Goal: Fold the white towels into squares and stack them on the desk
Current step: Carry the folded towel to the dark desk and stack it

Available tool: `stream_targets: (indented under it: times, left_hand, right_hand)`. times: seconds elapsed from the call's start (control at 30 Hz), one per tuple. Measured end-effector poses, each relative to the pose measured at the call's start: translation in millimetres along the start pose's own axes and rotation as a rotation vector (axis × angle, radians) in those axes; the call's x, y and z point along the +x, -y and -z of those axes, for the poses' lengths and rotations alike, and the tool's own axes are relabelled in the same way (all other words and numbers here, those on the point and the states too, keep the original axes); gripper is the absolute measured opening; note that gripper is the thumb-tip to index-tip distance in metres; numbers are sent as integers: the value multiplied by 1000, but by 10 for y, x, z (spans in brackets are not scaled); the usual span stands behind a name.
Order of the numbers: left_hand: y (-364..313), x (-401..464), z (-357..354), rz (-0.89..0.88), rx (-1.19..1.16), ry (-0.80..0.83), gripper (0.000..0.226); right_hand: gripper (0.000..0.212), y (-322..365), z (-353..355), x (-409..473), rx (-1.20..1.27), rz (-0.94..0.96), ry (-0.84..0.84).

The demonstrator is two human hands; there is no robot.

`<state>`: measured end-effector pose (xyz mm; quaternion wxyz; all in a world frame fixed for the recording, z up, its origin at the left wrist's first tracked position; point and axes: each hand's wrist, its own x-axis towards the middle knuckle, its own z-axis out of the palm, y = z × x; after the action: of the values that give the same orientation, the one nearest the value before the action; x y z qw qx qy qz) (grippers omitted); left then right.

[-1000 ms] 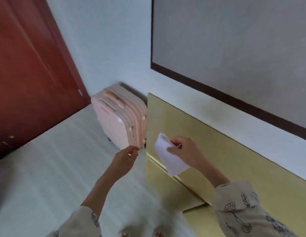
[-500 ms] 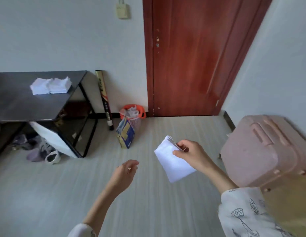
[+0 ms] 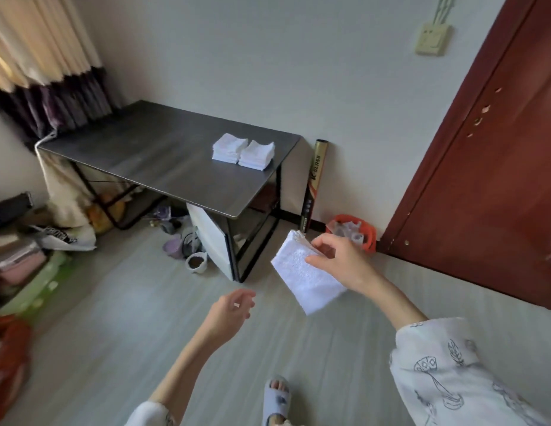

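Note:
My right hand [image 3: 341, 261] pinches a folded white towel [image 3: 305, 279] by its upper edge, held in the air above the floor, in front of the desk's near right corner. My left hand [image 3: 231, 312] hangs lower and to the left with loosely curled fingers, holding nothing. On the dark grey desk [image 3: 151, 155], near its right end, two stacks of folded white towels sit side by side: the left stack [image 3: 229, 148] and the right stack [image 3: 256, 154].
A red door [image 3: 489, 167] fills the right. A gold tube [image 3: 312, 182] leans on the wall beside the desk, an orange basket [image 3: 352, 230] next to it. Bowls and clutter [image 3: 188, 247] lie under the desk. Bags and boxes [image 3: 28, 256] crowd the left floor.
The view has swung left from the pink suitcase past the door to the desk. My right hand kept its hold on the folded towel; my left hand stayed empty.

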<state>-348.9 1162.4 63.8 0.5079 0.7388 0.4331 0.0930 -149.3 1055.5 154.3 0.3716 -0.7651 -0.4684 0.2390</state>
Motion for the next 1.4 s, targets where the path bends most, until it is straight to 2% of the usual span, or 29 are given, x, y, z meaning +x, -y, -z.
stream_targets:
  times: [0.27, 0.4, 0.47, 0.63, 0.73, 0.9, 1.07, 1.13, 1.23, 1.4]
  left_hand:
    - [-97, 1619, 861, 47, -12, -68, 17]
    - [-302, 2386, 1328, 61, -94, -147, 30]
    - [-433, 2714, 1506, 40, -229, -97, 33]
    - [-583, 3693, 1850, 46, -739, 137, 30]
    - [-568, 4404, 2014, 75, -817, 164, 32]
    - [-516, 5579, 2275, 165, -735, 208, 31]
    - [-700, 6561, 2362, 137, -377, 243, 18]
    - [-813, 6902, 2295, 103, -270, 256, 15]
    - [-938, 7392, 2122, 53, -105, 225, 23]
    - [-1022, 8039, 1835, 11, 53, 181, 26]
  right_hand:
    - [4, 373, -369, 2003, 22, 100, 121]
    - [7, 595, -385, 2899, 90, 115, 169]
    - [11, 661, -389, 3302, 118, 118, 176]
    - [15, 611, -480, 4296, 138, 73, 161]
    - [14, 440, -603, 4903, 147, 2, 126]
    - [12, 30, -809, 5851, 199, -245, 3]
    - [20, -321, -886, 6459, 233, -523, -91]
    - [22, -488, -893, 6636, 239, -592, -125]
    - [20, -743, -898, 6894, 240, -676, -179]
    - [19, -1096, -886, 7315, 226, -742, -241]
